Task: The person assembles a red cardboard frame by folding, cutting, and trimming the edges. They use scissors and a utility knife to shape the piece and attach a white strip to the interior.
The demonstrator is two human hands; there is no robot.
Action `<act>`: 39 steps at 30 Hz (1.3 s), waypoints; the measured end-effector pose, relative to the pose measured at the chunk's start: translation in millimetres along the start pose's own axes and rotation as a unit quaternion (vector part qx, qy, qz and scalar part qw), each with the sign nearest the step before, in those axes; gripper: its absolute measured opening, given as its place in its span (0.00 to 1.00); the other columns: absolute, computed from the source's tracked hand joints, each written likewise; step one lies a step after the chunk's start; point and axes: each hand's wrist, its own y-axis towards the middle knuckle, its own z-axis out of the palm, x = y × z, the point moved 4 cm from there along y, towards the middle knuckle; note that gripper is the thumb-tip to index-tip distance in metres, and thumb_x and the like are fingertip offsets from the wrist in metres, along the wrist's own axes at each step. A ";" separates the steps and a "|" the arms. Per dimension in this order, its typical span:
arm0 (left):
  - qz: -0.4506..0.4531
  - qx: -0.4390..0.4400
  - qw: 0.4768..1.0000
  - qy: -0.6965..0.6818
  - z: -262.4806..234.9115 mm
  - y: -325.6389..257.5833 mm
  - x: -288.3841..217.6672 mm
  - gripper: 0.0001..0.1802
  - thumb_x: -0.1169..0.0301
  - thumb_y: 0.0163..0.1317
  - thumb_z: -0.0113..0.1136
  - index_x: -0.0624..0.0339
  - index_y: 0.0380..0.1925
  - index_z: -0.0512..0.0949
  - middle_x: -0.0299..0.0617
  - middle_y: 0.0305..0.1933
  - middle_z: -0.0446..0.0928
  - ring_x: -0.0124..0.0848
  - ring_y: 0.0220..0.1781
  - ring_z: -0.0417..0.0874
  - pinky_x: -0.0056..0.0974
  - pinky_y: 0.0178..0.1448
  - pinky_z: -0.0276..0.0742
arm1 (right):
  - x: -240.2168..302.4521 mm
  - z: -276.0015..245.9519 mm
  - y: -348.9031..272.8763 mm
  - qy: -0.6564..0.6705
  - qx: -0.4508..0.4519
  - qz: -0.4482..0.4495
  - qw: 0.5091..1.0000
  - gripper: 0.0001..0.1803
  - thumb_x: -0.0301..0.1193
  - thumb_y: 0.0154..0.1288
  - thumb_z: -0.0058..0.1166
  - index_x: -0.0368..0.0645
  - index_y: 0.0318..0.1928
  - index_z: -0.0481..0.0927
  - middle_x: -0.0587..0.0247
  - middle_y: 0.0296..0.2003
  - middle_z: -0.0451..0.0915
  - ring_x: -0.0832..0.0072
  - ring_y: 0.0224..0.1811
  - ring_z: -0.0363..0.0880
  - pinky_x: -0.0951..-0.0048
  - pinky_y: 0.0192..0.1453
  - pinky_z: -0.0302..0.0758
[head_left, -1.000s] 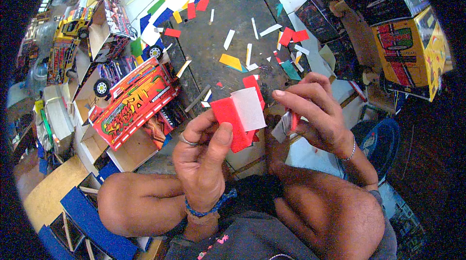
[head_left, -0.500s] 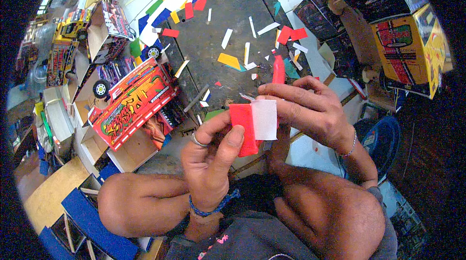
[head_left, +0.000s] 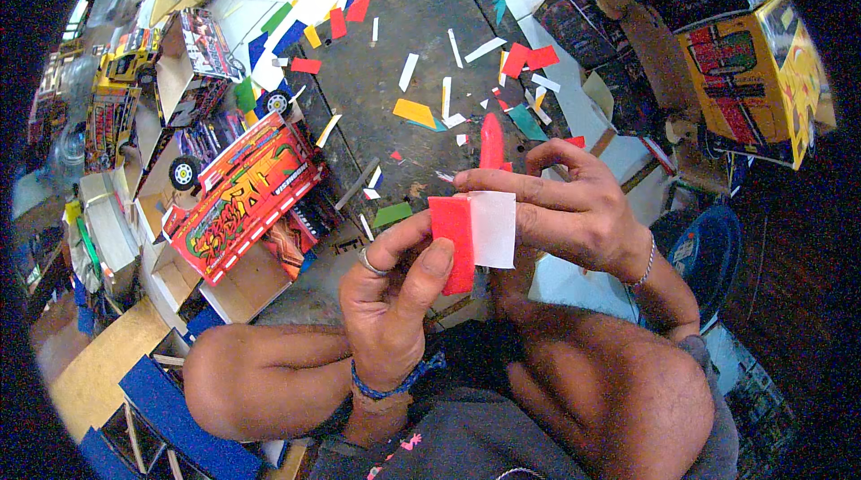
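My left hand (head_left: pixel 390 292) is closed, pinching a small flat red piece (head_left: pixel 453 242) between thumb and fingers. A white paper-like flap (head_left: pixel 493 229) stands out along the red piece's right edge; whether the two are joined I cannot tell. Bent fingers of my right hand (head_left: pixel 574 207) lie behind and beside the flap. Out of that hand rises a slim red handle-like object (head_left: pixel 491 141), its lower part hidden by the fingers. A thin, pale pointed tip (head_left: pixel 445 176) shows just past the right index finger.
Coloured and white scraps, among them a yellow piece (head_left: pixel 413 112), lie on the dark board (head_left: pixel 359 103). At the left sit a toy truck with a red-orange printed side (head_left: pixel 256 202) and other model trucks. A yellow box-shaped model (head_left: pixel 740 77) and a blue tub (head_left: pixel 704 251) are at the right.
My right hand has shifted slightly left and down, carrying the red handle-like object. The red piece now shows its face more flatly. The whole view has also shifted a little.
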 end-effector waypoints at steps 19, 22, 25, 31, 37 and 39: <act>-0.012 0.003 1.000 -0.006 -0.5 0.2 0.0 0.16 0.73 0.69 0.64 0.67 0.54 0.80 0.44 0.51 0.84 0.25 0.49 0.83 0.32 0.56 0.79 | 0.2 1.0 0.0 0.008 0.008 0.000 1.000 0.15 0.35 0.59 0.59 0.47 0.47 0.85 0.64 0.56 0.85 0.75 0.49 0.85 0.67 0.43 0.78; -0.021 -0.008 1.000 0.002 -1.2 -0.4 1.1 0.16 0.73 0.69 0.64 0.67 0.54 0.80 0.45 0.51 0.84 0.26 0.49 0.84 0.33 0.56 0.79 | -0.4 3.3 -0.2 0.005 0.004 0.007 1.000 0.16 0.34 0.58 0.60 0.47 0.47 0.85 0.64 0.56 0.85 0.76 0.47 0.86 0.68 0.42 0.78; -0.023 0.000 1.000 -0.008 -1.3 0.4 2.0 0.16 0.73 0.69 0.64 0.67 0.54 0.80 0.45 0.51 0.84 0.26 0.49 0.84 0.33 0.56 0.80 | -2.2 5.4 -1.1 -0.002 -0.003 0.007 1.000 0.17 0.34 0.56 0.61 0.48 0.47 0.85 0.65 0.56 0.85 0.76 0.45 0.85 0.69 0.42 0.78; -0.014 -0.003 1.000 -0.011 -1.7 1.8 3.5 0.16 0.73 0.68 0.64 0.66 0.54 0.80 0.44 0.49 0.84 0.27 0.49 0.84 0.33 0.55 0.80 | -2.4 5.7 -0.9 -0.007 -0.019 0.012 1.000 0.18 0.35 0.55 0.62 0.48 0.48 0.85 0.66 0.55 0.85 0.76 0.41 0.85 0.70 0.40 0.77; -0.013 0.000 1.000 -0.022 -1.6 1.4 3.4 0.16 0.75 0.68 0.64 0.66 0.54 0.80 0.44 0.49 0.84 0.26 0.49 0.84 0.33 0.55 0.80 | -1.8 4.1 1.0 -0.006 -0.017 0.019 1.000 0.19 0.36 0.56 0.62 0.49 0.49 0.85 0.65 0.55 0.85 0.76 0.41 0.85 0.72 0.39 0.77; -0.020 0.002 1.000 -0.018 -1.9 1.1 3.4 0.16 0.75 0.68 0.64 0.67 0.54 0.80 0.44 0.50 0.84 0.26 0.49 0.84 0.33 0.55 0.80 | -2.1 4.6 1.4 -0.007 -0.019 0.022 1.000 0.19 0.36 0.56 0.61 0.49 0.49 0.85 0.65 0.55 0.86 0.77 0.41 0.85 0.72 0.39 0.77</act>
